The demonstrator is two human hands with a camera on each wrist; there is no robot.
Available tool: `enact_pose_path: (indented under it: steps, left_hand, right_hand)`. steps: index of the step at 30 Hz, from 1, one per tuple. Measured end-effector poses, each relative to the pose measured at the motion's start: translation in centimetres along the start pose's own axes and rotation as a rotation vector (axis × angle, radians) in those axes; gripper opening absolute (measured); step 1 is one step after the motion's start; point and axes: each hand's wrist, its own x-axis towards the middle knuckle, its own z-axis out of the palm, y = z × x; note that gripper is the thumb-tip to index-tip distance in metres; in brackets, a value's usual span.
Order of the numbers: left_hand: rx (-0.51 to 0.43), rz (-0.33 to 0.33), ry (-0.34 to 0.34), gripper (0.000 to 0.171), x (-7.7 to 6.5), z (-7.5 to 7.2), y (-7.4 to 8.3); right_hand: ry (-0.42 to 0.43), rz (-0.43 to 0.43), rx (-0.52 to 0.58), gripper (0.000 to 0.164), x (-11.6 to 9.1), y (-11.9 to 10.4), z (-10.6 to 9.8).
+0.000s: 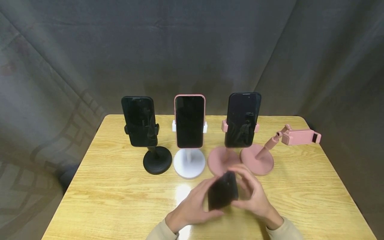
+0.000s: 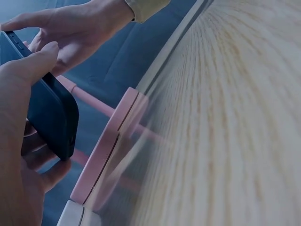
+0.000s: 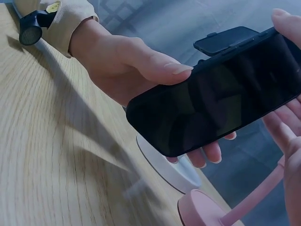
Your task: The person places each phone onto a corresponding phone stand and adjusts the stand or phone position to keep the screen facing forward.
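A black smartphone [image 1: 222,191] is held above the table between both hands, tilted and slightly blurred in the head view. My left hand [image 1: 195,204] grips one end of it, with the thumb along one long edge and the fingers at the opposite edge. At the other end my right hand [image 1: 253,195] holds it, thumb and fingers on opposite edges. In the right wrist view the phone's dark screen [image 3: 211,106] is visible. Nearest beyond the hands is a pink phone stand [image 1: 300,136] with its clamp holding nothing.
Three stands hold phones: a black stand [image 1: 157,160] at left, a white stand [image 1: 189,163] mid-row, and another pink stand [image 1: 220,158]. Their phones stand upright in the clamps. The wooden table [image 1: 120,200] ends at a grey curtain [image 1: 192,50] behind.
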Motion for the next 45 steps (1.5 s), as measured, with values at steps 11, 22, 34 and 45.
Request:
enact_pose_path:
  steps: [11, 22, 34, 45]
  left_hand:
    - [0.015, 0.049, 0.044, 0.101, -0.2, -0.4, 0.0]
    - [0.056, 0.059, 0.033, 0.093, -0.3, -0.8, -0.1]
    - [0.045, 0.063, 0.017, 0.090, -0.2, -0.5, -0.1]
    - [0.045, 0.090, 0.016, 0.090, 0.1, -0.1, 0.1]
  right_hand:
    - [0.015, -0.057, 0.085, 0.083, 0.0, 0.6, 0.1]
    - [-0.043, -0.024, 0.141, 0.084, -0.3, 1.0, 0.4]
    - [-0.128, 0.028, 0.250, 0.090, -0.1, 1.2, 0.9]
    - [-0.090, 0.005, 0.219, 0.088, -0.1, 1.0, 0.9]
